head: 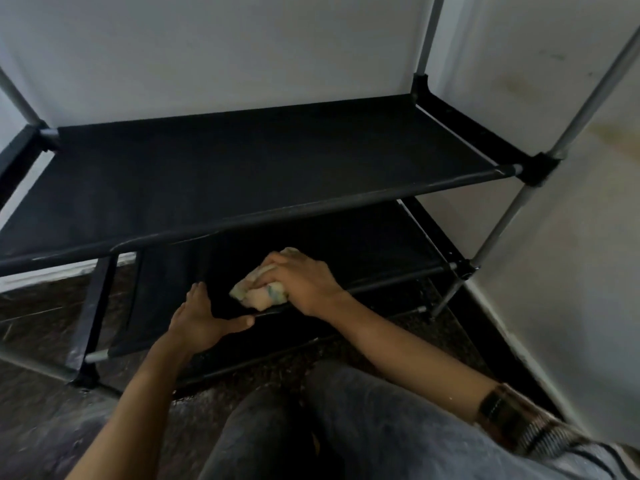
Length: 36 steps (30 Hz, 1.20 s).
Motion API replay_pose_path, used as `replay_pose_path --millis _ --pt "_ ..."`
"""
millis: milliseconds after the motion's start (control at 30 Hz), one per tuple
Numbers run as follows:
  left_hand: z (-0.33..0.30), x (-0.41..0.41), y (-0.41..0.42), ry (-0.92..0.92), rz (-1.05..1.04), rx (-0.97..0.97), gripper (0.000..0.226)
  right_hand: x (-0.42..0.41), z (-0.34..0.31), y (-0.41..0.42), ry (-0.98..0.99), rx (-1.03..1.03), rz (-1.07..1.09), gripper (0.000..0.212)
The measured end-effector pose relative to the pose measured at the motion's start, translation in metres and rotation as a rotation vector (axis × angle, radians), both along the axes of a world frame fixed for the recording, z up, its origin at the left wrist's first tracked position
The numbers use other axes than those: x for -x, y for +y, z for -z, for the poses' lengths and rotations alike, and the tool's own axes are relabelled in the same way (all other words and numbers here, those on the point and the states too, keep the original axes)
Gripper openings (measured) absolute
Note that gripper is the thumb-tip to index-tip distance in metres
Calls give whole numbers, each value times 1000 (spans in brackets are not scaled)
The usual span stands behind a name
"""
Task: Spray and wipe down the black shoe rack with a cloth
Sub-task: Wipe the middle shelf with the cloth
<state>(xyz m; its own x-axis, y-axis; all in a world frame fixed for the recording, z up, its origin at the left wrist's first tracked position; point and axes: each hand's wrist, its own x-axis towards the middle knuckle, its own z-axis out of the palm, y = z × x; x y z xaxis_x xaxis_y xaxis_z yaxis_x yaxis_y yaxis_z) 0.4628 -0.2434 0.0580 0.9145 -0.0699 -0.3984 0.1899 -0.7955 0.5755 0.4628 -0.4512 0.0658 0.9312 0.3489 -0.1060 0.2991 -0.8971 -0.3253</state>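
Dim, soft focus, wide-angle bending at edges.

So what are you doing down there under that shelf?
A person is cleaning a black shoe rack. The right hand grips a crumpled cloth and presses it on the lower shelf, near its front bar. The left hand rests on the same shelf beside it, fingers straight. No spray bottle is in view.

No legible text

No words, labels, brands or numbers can be read on anything shown in this view.
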Motion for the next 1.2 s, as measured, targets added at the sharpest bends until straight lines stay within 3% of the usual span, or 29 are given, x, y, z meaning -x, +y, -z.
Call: replay_pose_path --millis 233,333,433,533,600,733,833,1067,1200 --pt "-7 4 -1 47 2 45 149 2 7 -131 -14 118 470 30" --pt "-5 3 1 54 -19 37 154 -9 5 -140 34 97 667 44" --pt "-7 3 -1 42 -47 54 150 -16 -3 -131 -3 -52 795 47" --pt "-19 12 -27 -46 4 -64 137 -3 -20 -136 -138 -138 595 39" --pt "-23 19 -56 -135 118 -157 127 8 -27 -136 -79 -150 367 46" --pt "-18 28 -117 -212 338 -239 115 26 -19 -107 36 213 101 49" --pt "-8 23 -131 -189 359 -303 100 18 -19 -97 -35 309 148 45" --pt "1 24 -131 -172 391 -441 97 -33 -17 -97 -118 329 260 38" --pt "1 23 -131 -172 390 -443 97 -65 -29 -93 -173 10 531 31"
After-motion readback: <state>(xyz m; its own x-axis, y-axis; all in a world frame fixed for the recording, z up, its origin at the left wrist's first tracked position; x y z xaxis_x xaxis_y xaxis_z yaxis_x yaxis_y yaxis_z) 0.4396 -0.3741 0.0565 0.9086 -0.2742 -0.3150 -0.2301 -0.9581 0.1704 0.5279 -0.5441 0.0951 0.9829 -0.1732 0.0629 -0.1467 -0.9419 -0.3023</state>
